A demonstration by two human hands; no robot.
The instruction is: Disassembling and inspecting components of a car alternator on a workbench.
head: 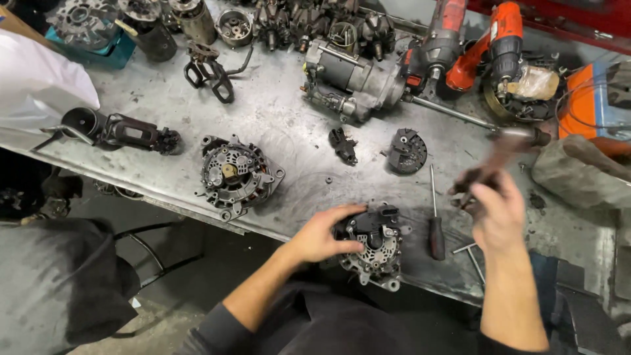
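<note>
My left hand [320, 235] grips an alternator [376, 244] at the near edge of a grey metal workbench [276, 112], fingers curled over its dark rear cover. My right hand [494, 209] is raised just right of it, closed around a dark tool [506, 154] that is blurred by motion; its kind is unclear. A screwdriver [435, 220] with a dark handle lies between my two hands. A second alternator [235, 175] sits to the left, apart from both hands.
A starter motor [351, 82] and two red power drills [490, 49] lie at the back. A black cover [407, 151] and a small black part [343, 144] rest mid-bench. Rotors [315, 23] line the far edge. A grey rag [578, 171] lies right.
</note>
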